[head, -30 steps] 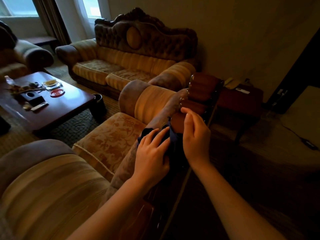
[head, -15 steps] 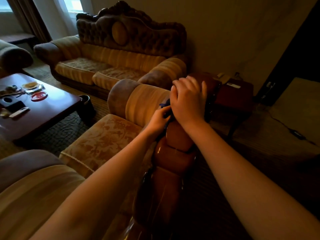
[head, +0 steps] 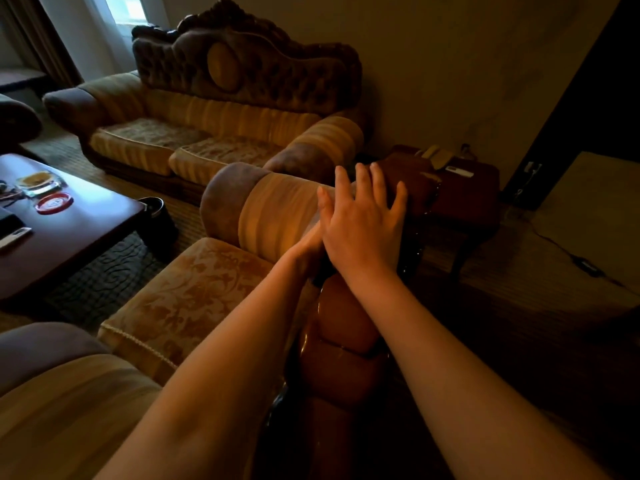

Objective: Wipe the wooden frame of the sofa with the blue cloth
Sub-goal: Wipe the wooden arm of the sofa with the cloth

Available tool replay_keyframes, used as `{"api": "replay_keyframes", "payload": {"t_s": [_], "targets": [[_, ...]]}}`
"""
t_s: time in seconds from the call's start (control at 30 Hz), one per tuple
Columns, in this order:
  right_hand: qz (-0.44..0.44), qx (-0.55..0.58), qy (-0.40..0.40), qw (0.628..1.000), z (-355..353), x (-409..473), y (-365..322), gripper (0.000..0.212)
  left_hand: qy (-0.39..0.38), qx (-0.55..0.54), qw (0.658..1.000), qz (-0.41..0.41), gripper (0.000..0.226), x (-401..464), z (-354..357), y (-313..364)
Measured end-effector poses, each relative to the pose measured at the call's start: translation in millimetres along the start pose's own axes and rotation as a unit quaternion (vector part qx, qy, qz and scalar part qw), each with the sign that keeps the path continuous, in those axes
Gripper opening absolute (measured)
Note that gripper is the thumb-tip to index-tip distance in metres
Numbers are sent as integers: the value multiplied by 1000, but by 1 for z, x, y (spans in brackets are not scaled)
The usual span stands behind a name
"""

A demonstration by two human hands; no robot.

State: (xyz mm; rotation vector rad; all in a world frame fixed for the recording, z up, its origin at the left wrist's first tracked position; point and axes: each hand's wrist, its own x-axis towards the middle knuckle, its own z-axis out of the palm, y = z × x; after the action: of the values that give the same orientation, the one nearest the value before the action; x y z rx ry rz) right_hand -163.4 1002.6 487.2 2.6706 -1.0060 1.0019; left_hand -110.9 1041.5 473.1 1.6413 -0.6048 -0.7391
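Here the right hand [head: 363, 230] hovers over the glossy wooden frame [head: 341, 344] of the sofa, its grip wide, fingers straight and spread, holding nothing. The left hand [head: 306, 245] sits just beside it and mostly behind it, so its grip cannot be told. The blue cloth [head: 320, 277] shows only as a dark scrap under the right palm, on the frame's top edge. Further left, a dark tabletop [head: 86, 230] carries a red dish [head: 54, 203].
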Motion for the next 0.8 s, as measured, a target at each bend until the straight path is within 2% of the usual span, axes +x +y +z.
{"api": "replay_keyframes", "payload": {"t_s": [0.03, 0.13, 0.27, 0.37, 0.5, 0.6, 0.67, 0.73, 0.8], "targets": [[0, 4, -6, 1000, -2, 0, 1, 50, -9, -19, 1000, 14, 41, -5, -3, -2], [-6, 19, -20, 1000, -4, -1, 1, 51, -52, -96, 994, -22, 37, -26, -14, -4], [-4, 46, -13, 999, -5, -1, 0, 51, -90, -117, 989, -12, 27, -56, -21, -12], [-3, 99, -3, 995, -10, -1, 0, 53, -66, -102, 993, -12, 42, -72, -30, -19], [-24, 226, 6, 974, -20, -4, 3, 58, -52, -51, 997, -7, 62, -99, -36, -16], [-48, 289, -11, 956, -23, -12, 9, 57, -13, 34, 999, -8, 58, -118, -37, -19], [-77, 313, -21, 946, -24, -25, 12, 55, 16, 136, 990, 11, 47, -131, -32, -22], [-103, 348, -39, 931, -28, -39, 13, 48, 56, 269, 960, 48, 41, -140, -24, -23], [-107, 406, -91, 903, -38, -51, 14, 42, 109, 413, 903, 56, 40, -148, -10, -19]]}}
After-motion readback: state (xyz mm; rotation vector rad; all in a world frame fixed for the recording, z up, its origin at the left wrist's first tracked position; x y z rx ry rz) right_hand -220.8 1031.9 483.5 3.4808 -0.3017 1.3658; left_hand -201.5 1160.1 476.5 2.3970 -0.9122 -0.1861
